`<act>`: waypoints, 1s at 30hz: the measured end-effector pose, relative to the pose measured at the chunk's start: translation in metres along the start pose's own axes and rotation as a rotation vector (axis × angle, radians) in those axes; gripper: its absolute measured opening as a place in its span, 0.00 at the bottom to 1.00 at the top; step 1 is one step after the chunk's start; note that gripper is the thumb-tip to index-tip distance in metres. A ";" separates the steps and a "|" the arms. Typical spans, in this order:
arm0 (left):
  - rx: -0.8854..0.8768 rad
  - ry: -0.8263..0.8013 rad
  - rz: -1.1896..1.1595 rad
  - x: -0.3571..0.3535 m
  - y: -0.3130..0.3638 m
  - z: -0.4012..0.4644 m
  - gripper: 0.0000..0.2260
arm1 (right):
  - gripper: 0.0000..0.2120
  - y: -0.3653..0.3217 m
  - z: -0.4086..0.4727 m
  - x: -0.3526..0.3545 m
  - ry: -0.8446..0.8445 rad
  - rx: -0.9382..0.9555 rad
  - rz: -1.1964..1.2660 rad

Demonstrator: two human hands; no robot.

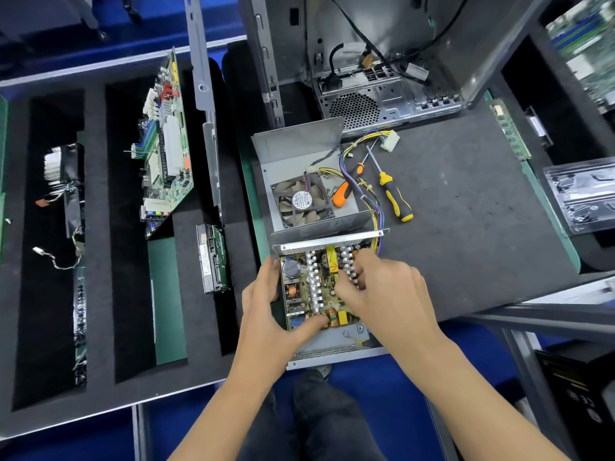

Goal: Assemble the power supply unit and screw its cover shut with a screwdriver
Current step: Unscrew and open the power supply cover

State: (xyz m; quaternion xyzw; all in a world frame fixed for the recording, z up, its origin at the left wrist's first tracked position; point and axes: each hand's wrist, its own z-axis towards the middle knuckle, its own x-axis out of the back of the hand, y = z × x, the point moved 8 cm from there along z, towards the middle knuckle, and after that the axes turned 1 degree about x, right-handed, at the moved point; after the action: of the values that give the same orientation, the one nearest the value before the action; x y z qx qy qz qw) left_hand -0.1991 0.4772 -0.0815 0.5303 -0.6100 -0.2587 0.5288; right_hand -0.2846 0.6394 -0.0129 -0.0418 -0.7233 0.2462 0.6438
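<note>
The circuit board [319, 287] sits in the open metal base [332, 351] of the power supply, at the near edge of the dark mat [466, 227], its long axis running away from the person. The left hand [269, 311] holds the board's left edge, fingers curled round that side and thumb lying across the near corner. The right hand [379, 287] comes in from the right, fingers bent down onto the finned heat sinks in the board's middle; whether it pinches one or only presses on it cannot be told. Both hands are on the board, so the seating looks still in hand.

Just beyond the base lies the cover [299, 161] with its fan [303, 201], open side up and joined to the board by a bundle of wires [372, 201] along the right. To close, the cover would need turning over towards the person, and those wires could get trapped. An orange screwdriver [346, 191] rests inside the cover; a yellow screwdriver [394, 197] lies just right of it, nearer the right hand. A computer case [382, 78] stands behind.
</note>
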 end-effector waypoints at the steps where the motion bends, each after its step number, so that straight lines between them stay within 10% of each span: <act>1: 0.004 0.001 0.000 0.000 0.000 0.000 0.48 | 0.15 0.001 -0.001 0.000 0.002 0.002 -0.001; 7: 0.002 -0.024 0.001 0.002 0.004 0.001 0.47 | 0.21 0.010 0.001 -0.003 -0.079 -0.051 0.021; 13: -0.108 0.017 0.080 0.017 0.022 0.009 0.48 | 0.10 0.097 0.005 0.027 0.133 -0.519 0.541; 17: -0.252 -0.001 0.149 0.014 0.043 0.017 0.54 | 0.15 0.085 0.020 -0.005 -0.203 -0.431 0.654; 30: -0.471 -0.048 0.343 0.008 0.052 0.012 0.46 | 0.04 0.105 -0.006 0.006 -0.103 -0.457 0.712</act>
State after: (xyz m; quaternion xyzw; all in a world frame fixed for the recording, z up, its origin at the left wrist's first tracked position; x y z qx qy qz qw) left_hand -0.2285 0.4825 -0.0367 0.2759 -0.6260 -0.3127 0.6589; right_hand -0.3068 0.7355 -0.0505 -0.4183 -0.7309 0.2883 0.4557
